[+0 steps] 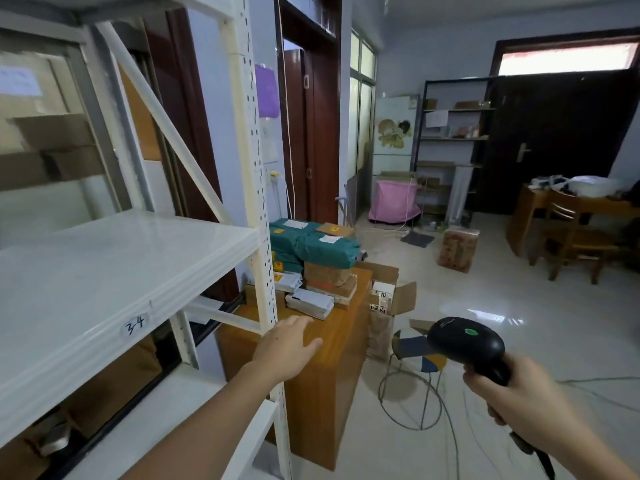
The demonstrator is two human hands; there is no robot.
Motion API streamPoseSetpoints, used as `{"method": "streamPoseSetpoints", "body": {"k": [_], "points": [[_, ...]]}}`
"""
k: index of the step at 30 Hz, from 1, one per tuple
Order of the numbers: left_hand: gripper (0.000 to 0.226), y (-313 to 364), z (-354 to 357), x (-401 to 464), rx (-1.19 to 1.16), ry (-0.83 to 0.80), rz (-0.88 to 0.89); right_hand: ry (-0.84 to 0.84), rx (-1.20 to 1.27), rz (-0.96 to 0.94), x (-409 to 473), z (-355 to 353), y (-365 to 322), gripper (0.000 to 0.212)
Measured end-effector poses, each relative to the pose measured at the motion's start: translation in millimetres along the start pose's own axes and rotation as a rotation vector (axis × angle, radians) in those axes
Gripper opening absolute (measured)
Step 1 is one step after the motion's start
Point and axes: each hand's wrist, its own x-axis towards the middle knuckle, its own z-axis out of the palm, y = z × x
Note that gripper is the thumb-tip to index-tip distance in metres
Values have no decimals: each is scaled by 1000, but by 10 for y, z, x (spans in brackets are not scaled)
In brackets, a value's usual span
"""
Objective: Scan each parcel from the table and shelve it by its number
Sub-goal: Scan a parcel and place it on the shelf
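A wooden table (332,368) beside the white rack carries a pile of parcels: green-wrapped ones (322,245) on top, brown boxes (329,275) under them, and a white bag (309,303) nearest me. My left hand (289,344) reaches out over the table's near end with straight fingers, holding nothing, a little short of the white bag. My right hand (519,389) grips a black barcode scanner (467,344), whose head points toward the table. The white shelf (104,271) at left bears a sticker (133,325) reading 3-4.
The rack's perforated white post (263,237) stands between me and the table. A small stool (415,348) and an open cardboard box (388,296) sit right of the table. A scanner cable trails on the tiled floor (519,306). Another table and chair stand far right.
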Motion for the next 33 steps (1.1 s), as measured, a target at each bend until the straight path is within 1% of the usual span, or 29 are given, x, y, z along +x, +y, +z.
{"method": "streamPoseSetpoints", "body": {"k": [5, 9, 13, 20, 25, 27, 31, 33], "points": [[59, -122, 255, 808, 7, -29, 4, -77, 26, 24, 917, 184, -10, 8], [59, -152, 438, 1566, 17, -35, -41, -132, 99, -18, 1802, 322, -15, 3], [55, -121, 648, 2296, 10, -48, -125, -178, 79, -89, 2779, 504, -3, 5], [52, -265, 928, 3217, -19, -66, -289, -350, -24, -243, 4189, 861, -66, 6], [53, -522, 1157, 3819, -46, -52, -387, -467, 4, -247, 5021, 1258, -129, 5], [53, -654, 1254, 4073, -58, -55, -422, -508, 7, -254, 5328, 1454, -166, 8], [53, -963, 1452, 4554, -121, -64, -519, -577, -10, -292, 5879, 1849, -293, 10], [50, -1099, 1522, 4730, -194, -52, -589, -620, -6, -300, 6102, 2003, -367, 11]]}}
